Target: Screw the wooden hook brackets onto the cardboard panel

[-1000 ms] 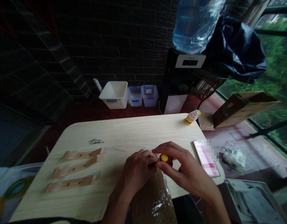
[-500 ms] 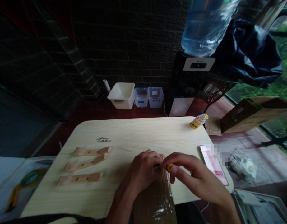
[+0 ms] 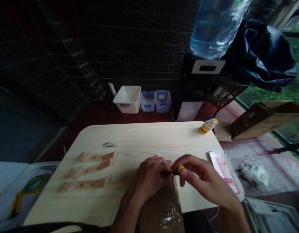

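Note:
My right hand [image 3: 200, 176] pinches a small yellow and black screwdriver handle [image 3: 178, 170], which points left toward my left hand. Closed over the far end of a taped cardboard box [image 3: 161, 210], my left hand [image 3: 153, 171] grips a small brown piece [image 3: 166, 174], mostly hidden by the fingers. The box lies near the table's front edge. On the left of the table lie three wooden strips [image 3: 84, 185], each with dark spots. Behind them is a small pile of dark screws or nails [image 3: 109, 145].
A clear bottle with yellow ends [image 3: 208, 126] stands at the table's [image 3: 149, 134] back right corner. A phone [image 3: 223, 171] lies at the right edge. Beyond are a white basket [image 3: 128, 98], clear bins [image 3: 162, 101] and a water dispenser [image 3: 190, 94].
The yellow and black handle has shifted slightly right, and more of it shows between my right fingers. My left hand stays nearly still.

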Available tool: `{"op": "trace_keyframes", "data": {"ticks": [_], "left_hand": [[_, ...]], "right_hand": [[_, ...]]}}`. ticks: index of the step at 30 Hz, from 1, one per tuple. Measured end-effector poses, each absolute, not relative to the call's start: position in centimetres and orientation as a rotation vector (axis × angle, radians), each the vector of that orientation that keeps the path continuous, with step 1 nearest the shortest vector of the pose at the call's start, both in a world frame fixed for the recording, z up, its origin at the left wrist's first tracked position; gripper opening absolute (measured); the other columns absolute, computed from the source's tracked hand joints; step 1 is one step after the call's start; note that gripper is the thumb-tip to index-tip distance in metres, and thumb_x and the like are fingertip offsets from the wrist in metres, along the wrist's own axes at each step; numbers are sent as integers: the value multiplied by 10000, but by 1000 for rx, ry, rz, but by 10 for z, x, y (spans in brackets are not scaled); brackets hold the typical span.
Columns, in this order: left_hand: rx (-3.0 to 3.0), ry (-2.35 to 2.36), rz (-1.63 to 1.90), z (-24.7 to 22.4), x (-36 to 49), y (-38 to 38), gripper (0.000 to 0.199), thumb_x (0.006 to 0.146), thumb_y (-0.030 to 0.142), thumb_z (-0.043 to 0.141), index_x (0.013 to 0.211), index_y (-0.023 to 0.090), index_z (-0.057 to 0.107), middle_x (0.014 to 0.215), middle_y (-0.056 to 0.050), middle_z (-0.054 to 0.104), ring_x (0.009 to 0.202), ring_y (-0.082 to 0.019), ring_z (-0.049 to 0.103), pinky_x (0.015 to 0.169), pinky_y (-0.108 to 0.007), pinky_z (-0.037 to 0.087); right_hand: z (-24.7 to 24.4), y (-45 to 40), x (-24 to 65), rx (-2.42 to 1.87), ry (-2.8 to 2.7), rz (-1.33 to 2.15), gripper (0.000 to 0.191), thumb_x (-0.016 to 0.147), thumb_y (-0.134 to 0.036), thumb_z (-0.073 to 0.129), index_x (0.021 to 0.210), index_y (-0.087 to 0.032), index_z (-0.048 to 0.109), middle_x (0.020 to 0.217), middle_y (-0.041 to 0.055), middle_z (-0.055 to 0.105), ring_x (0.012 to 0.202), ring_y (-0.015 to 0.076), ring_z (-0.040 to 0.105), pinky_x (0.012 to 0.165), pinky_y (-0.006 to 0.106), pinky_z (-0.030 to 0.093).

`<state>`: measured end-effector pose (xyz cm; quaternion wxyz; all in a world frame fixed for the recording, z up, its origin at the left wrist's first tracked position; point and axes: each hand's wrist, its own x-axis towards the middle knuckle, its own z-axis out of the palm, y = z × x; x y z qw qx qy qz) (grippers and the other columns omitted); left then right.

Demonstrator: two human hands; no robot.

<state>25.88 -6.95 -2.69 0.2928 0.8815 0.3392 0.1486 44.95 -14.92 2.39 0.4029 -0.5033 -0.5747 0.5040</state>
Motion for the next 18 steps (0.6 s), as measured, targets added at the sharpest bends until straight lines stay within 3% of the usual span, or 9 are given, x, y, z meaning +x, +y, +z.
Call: {"op": "trace_keyframes", "data": {"ticks": [12, 18], "left_hand": [[2364, 898, 353, -21, 260, -69, 182, 839, 128, 618, 857, 266, 736, 905, 28, 729, 887, -185, 632, 785, -298, 453], [2356, 927, 372, -20, 262, -69, 82, 825, 172, 648, 828, 230, 705, 846, 10, 710, 837, -190, 629, 758, -301, 443]], "right_hand": [[20, -147, 447, -1277, -1442, 1267, 226, 896, -373, 704, 1065, -234, 647, 937, 26, 689, 789, 150, 621, 692, 285, 510], [19, -147, 443, -1204, -1391, 1295, 221, 912, -349, 688, 1095, -233, 647, 996, 39, 704, 728, 137, 643, 639, 277, 528]]}}
